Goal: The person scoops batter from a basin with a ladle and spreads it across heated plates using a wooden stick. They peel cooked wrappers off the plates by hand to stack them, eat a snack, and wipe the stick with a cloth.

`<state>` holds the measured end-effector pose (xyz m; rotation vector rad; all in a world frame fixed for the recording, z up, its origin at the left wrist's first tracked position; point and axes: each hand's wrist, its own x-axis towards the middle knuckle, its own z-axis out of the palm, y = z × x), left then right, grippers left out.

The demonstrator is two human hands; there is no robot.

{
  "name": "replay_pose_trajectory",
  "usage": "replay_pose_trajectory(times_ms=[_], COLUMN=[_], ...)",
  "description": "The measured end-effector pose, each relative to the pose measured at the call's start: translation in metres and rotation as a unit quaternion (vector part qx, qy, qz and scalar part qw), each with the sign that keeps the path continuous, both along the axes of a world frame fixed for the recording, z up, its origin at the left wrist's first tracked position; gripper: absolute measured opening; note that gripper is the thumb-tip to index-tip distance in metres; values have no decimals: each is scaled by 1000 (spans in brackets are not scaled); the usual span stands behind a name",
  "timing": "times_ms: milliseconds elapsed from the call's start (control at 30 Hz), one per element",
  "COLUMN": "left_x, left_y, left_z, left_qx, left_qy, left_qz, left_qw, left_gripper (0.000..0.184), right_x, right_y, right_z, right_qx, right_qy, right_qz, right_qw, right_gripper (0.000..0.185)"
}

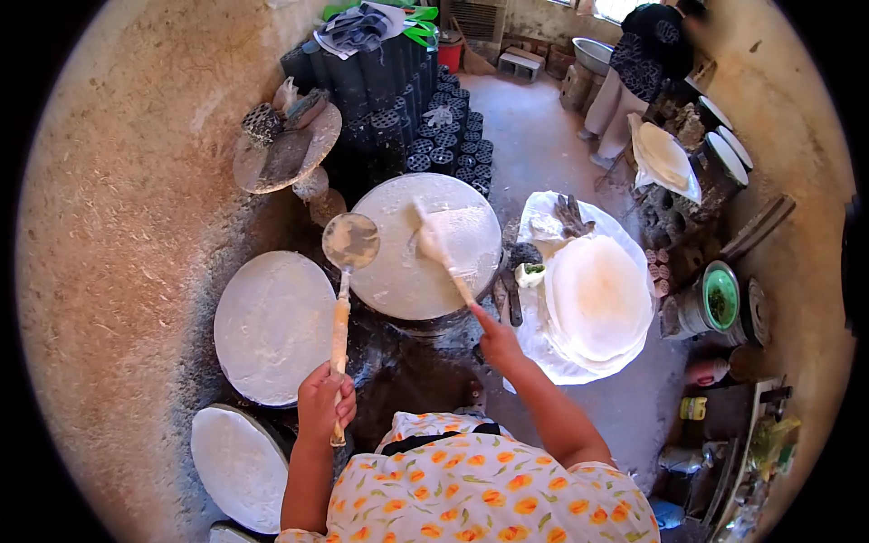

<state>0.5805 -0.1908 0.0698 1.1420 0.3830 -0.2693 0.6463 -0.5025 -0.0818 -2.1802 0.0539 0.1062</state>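
My left hand (pixel 327 400) is closed around the wooden handle of a ladle (pixel 351 241), whose round, whitish-coated bowl is near the left rim of a large round griddle (pixel 380 288). In my right hand (pixel 499 344) is the handle of a wooden spreader (pixel 461 284). Its pale, slightly blurred head is over the griddle's surface, which carries a thin whitish layer. To the right of the griddle, a stack of thin round flatbreads (pixel 601 299) lies on a white cloth (pixel 523 360). A dark glove (pixel 572 217) rests at the cloth's top edge.
Whitish round discs (pixel 274 326) stand at my left by the wall. Beyond the griddle are stacked black perforated briquettes (pixel 444 159). A person (pixel 644 56) bends at the far right, near more flatbread (pixel 663 154). A green basin (pixel 720 296) is on the right.
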Motion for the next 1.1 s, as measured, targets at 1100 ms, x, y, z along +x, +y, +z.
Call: replay_pose_trajectory(times_ms=[1100], left_x=[79], left_y=[-19], left_z=[-26], left_qx=[260], left_qy=[22], left_qz=[-78], left_qw=[962], left_gripper=[10], right_x=[-32], right_y=[-40], right_z=[23], right_qx=[80], right_qy=[39], right_qz=[-51], right_qw=[995], right_gripper=[63])
